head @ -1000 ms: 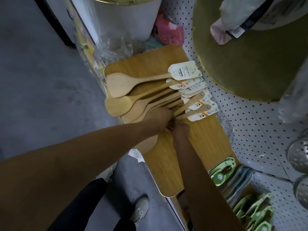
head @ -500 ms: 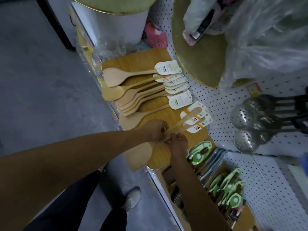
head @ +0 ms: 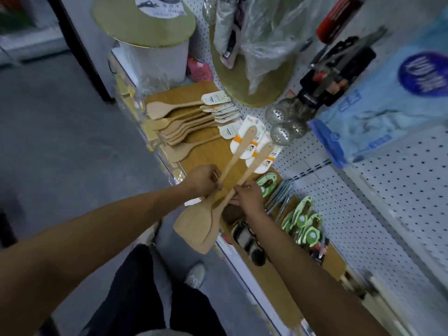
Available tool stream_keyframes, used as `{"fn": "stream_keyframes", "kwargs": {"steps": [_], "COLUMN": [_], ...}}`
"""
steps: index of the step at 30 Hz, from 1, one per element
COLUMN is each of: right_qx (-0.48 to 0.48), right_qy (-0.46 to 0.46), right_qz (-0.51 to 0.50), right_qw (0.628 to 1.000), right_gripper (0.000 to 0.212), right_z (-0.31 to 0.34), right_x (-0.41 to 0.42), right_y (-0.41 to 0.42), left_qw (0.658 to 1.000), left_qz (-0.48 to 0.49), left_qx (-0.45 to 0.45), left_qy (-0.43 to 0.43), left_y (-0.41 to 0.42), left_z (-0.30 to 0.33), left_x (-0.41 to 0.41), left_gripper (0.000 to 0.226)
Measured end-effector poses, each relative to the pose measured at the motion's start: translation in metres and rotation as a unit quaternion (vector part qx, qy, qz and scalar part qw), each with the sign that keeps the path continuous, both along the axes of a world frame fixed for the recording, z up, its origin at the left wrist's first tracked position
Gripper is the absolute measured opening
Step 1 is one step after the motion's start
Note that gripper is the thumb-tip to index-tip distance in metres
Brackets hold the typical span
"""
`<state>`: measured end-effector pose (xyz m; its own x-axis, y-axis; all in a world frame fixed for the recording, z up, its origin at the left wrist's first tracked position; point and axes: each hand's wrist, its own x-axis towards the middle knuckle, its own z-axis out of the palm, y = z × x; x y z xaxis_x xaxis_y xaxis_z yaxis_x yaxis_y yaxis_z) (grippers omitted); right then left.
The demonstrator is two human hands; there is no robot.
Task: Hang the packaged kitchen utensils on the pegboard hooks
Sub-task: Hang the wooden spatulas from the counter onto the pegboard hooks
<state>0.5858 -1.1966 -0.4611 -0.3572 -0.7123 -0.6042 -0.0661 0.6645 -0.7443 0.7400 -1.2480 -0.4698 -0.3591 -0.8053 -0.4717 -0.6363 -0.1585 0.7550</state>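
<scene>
The white pegboard (head: 378, 214) fills the right side, with metal skimmers (head: 282, 122) hanging on it; below it a wooden board (head: 208, 154) lies on the shelf, and a row of wooden spatulas (head: 179, 124) with paper tags rests on this board; two more wooden spatulas (head: 208, 214) are lifted above the shelf edge, their handles crossing, their tagged ends pointing to the pegboard; the left hand (head: 201, 181) has its fingers curled around one handle; the right hand (head: 248, 196) pinches the other handle near the crossing.
</scene>
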Motion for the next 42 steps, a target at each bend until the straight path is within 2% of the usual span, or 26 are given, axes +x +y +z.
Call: {"fn": "stream_keyframes", "kwargs": {"steps": [3,6,10,15,20,24,28,31,33,36,38,40,42], "right_qx": [-0.006,0.003,0.017,-0.006,-0.037,-0.061,-0.099,-0.137,-0.160,-0.186,-0.190,-0.195,-0.206], "right_qy": [-0.003,-0.023,-0.025,0.003,0.038,0.081,0.095,0.089,0.118,0.153,0.172,0.190,0.193], "right_qz": [0.029,0.046,0.069,0.045,-0.010,-0.057,-0.127,-0.176,-0.198,-0.220,-0.233,-0.235,-0.237], "right_qw": [1.000,0.999,0.997,0.999,0.999,0.993,0.982,0.971,0.960,0.945,0.938,0.933,0.930], "right_gripper": [0.004,0.010,0.003,0.016,0.025,0.015,0.020,0.017,0.022,0.020,0.024,0.024,0.021], "right_z": [0.023,0.039,0.055,0.068,0.094,0.110,0.126,0.140,0.150,0.165,0.172,0.178,0.180], "right_x": [-0.010,-0.018,-0.025,-0.034,-0.050,-0.067,-0.086,-0.102,-0.114,-0.135,-0.152,-0.172,-0.196], "right_y": [0.034,0.064,0.106,0.163,0.231,0.291,0.354,0.399,0.427,0.466,0.490,0.514,0.541], "left_qw": [1.000,0.999,0.998,0.997,0.986,0.971,0.947,0.933,0.919,0.893,0.880,0.873,0.868], "left_qz": [0.005,0.004,-0.010,-0.062,-0.164,-0.232,-0.308,-0.340,-0.372,-0.413,-0.431,-0.436,-0.434], "left_qx": [0.016,0.038,0.057,0.049,0.027,0.020,-0.009,-0.030,-0.057,-0.118,-0.136,-0.149,-0.162], "left_qy": [0.016,0.030,0.028,0.022,0.008,0.054,0.095,0.112,0.122,0.132,0.147,0.160,0.182], "left_y": [0.033,0.062,0.101,0.145,0.186,0.228,0.268,0.300,0.322,0.355,0.379,0.402,0.427], "left_z": [0.027,0.048,0.066,0.077,0.094,0.113,0.128,0.137,0.144,0.158,0.167,0.172,0.178], "left_x": [-0.005,-0.011,-0.018,-0.029,-0.045,-0.068,-0.097,-0.121,-0.139,-0.167,-0.189,-0.212,-0.236], "left_gripper": [0.021,0.019,0.022,0.025,0.025,0.031,0.012,0.016,0.012,0.021,0.023,0.012,0.021]}}
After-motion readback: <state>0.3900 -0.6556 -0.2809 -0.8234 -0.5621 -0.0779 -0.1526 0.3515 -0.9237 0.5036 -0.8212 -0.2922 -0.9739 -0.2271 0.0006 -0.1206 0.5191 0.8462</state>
